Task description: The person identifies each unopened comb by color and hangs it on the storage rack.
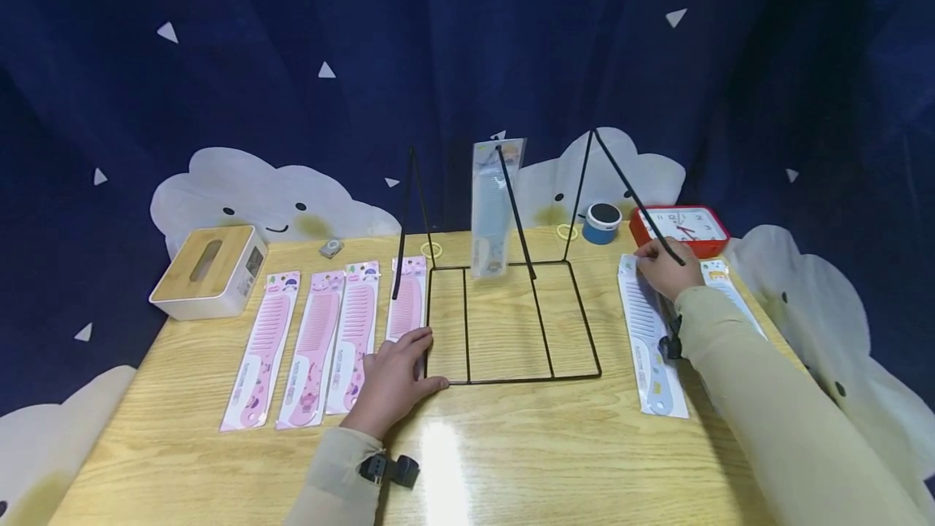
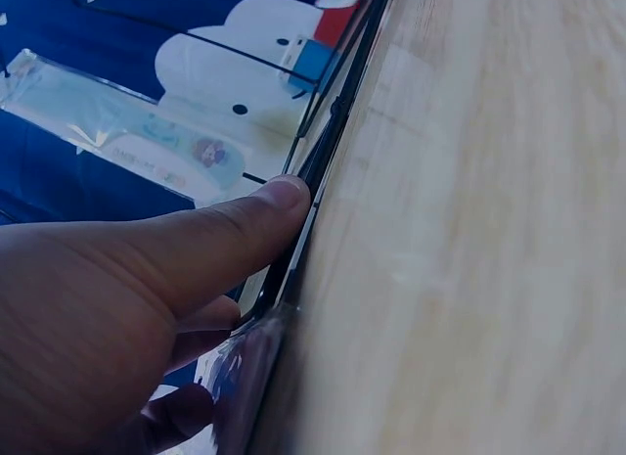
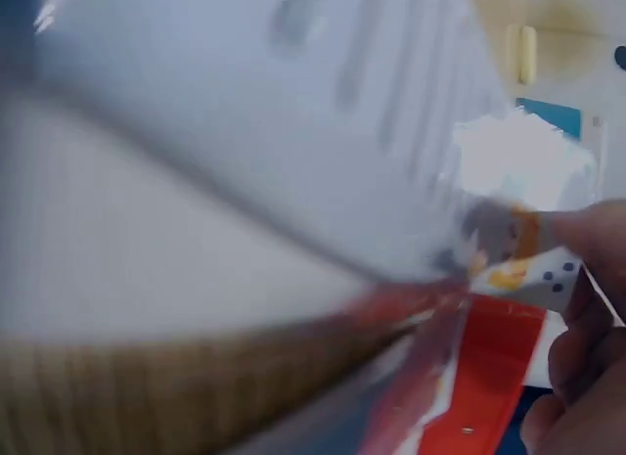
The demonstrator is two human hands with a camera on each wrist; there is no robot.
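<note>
My left hand (image 1: 394, 380) rests at the front left corner of a black wire display rack (image 1: 511, 381). Its straight thumb (image 2: 230, 235) touches the front bar, and its fingers lie over a pink comb in a clear package (image 1: 406, 299). One packaged light-blue comb (image 1: 491, 222) hangs upright on the rack's middle hook. At the right, my right hand (image 1: 668, 266) pinches the top of a packaged blue comb (image 1: 646, 339); in the right wrist view the package (image 3: 284, 113) is tilted and blurred. Another packaged blue comb (image 1: 730, 295) is partly hidden by the right arm.
Several packaged pink combs (image 1: 263, 351) lie left of the rack. A wood-topped tissue box (image 1: 208, 270) stands at the back left. Behind the right hand are a red clock (image 1: 687, 230) and a blue-and-white round device (image 1: 601, 224). Wire arms jut forward above the rack's base.
</note>
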